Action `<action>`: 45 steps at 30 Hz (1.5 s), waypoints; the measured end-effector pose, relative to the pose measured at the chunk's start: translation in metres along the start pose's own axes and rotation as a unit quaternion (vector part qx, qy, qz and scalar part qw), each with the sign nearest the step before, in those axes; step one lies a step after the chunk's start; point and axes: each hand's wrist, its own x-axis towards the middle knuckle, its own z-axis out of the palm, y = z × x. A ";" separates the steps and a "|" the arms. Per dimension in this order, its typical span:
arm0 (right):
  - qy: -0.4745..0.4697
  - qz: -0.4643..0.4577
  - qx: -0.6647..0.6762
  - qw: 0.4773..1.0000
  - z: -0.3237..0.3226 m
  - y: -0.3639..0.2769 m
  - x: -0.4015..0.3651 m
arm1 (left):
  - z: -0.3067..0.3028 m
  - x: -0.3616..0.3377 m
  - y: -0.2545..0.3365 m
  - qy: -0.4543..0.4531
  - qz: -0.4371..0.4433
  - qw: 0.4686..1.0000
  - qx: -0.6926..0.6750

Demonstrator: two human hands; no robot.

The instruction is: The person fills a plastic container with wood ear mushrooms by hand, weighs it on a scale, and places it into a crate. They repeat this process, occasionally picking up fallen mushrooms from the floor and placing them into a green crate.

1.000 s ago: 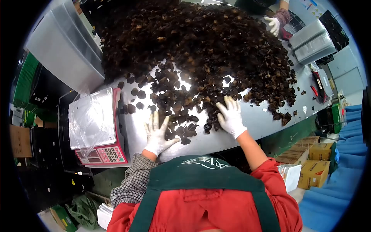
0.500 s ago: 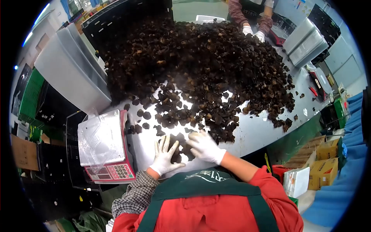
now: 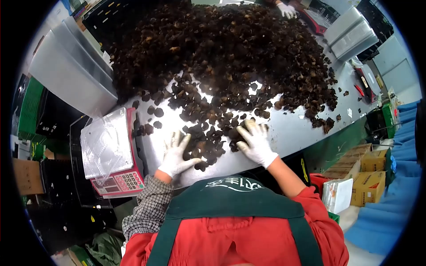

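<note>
Dark brown, curled pieces that look like dried fungus form a large pile [image 3: 222, 53] on the metal table [image 3: 288, 139]. A small loose group of the pieces [image 3: 206, 148] lies between my gloved hands. My left hand [image 3: 176, 155] rests at the left side of this group, fingers spread, its thumb beside the nearest pieces. On the right, my right hand [image 3: 257, 142] has its fingers apart, with the fingertips over pieces at the pile's front edge. Both hands wear white gloves and grip nothing visible.
A red and white scale [image 3: 108, 146] with clear plastic on it stands at the left. Behind it are grey bins [image 3: 71, 66]. Another person's gloved hand [image 3: 286, 9] is at the far edge. Red-handled tool [image 3: 359, 90] and cartons [image 3: 368, 186] are at right.
The view has shifted. My hands have moved apart, the right one outward and forward, its fingers now spread. More pieces lie between them. The other person is now mostly out of view.
</note>
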 end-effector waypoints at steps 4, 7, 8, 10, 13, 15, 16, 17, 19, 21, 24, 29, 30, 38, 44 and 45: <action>0.060 0.087 -0.028 0.994 -0.003 0.039 -0.023 | 0.021 -0.041 -0.028 0.085 -0.038 0.996 -0.011; 0.020 0.033 0.007 0.999 0.012 0.032 -0.025 | 0.038 -0.047 -0.009 0.042 -0.013 0.999 0.008; 0.005 0.014 0.001 1.000 0.014 0.022 -0.025 | 0.042 -0.046 -0.008 0.058 0.012 0.998 -0.024; 0.042 0.019 0.046 0.998 0.001 0.015 -0.022 | 0.038 -0.047 -0.008 0.095 -0.005 0.995 -0.038; 0.109 0.059 0.062 0.990 -0.007 0.049 -0.032 | 0.038 -0.058 -0.027 0.124 -0.019 0.991 -0.037; 0.105 0.093 0.040 0.989 -0.007 0.072 -0.041 | 0.035 -0.062 -0.030 0.095 -0.010 0.995 -0.010; 0.098 0.100 0.059 0.988 -0.004 0.076 -0.043 | 0.037 -0.061 -0.028 0.097 0.008 0.995 -0.010; 0.089 0.094 0.056 0.990 0.001 0.080 -0.044 | 0.039 -0.057 -0.025 0.099 0.026 0.995 -0.010; 0.069 0.082 0.053 0.993 0.005 0.067 -0.035 | 0.038 -0.050 -0.020 0.120 0.037 0.992 -0.016; 0.113 0.029 0.053 0.992 -0.001 0.048 -0.022 | 0.032 -0.039 -0.016 0.159 0.025 0.987 -0.029; 0.144 -0.050 0.085 0.985 -0.018 -0.002 0.010 | 0.019 -0.027 -0.003 0.226 0.060 0.970 -0.060; 0.002 -0.172 0.147 0.974 0.022 -0.090 0.062 | 0.008 -0.020 0.004 0.322 0.014 0.942 -0.097; -0.060 -0.142 0.091 0.984 0.027 -0.105 0.069 | 0.008 -0.026 0.003 0.335 -0.003 0.935 -0.118; -0.103 0.138 0.443 0.880 -0.006 -0.075 0.088 | 0.018 -0.051 -0.012 0.337 -0.063 0.927 -0.150; -0.108 0.263 0.370 0.884 -0.118 0.001 -0.021 | 0.005 -0.024 -0.007 0.298 -0.033 0.931 -0.207; -0.139 0.306 0.294 0.895 -0.130 0.013 -0.048 | -0.001 -0.012 -0.001 0.305 0.020 0.931 -0.199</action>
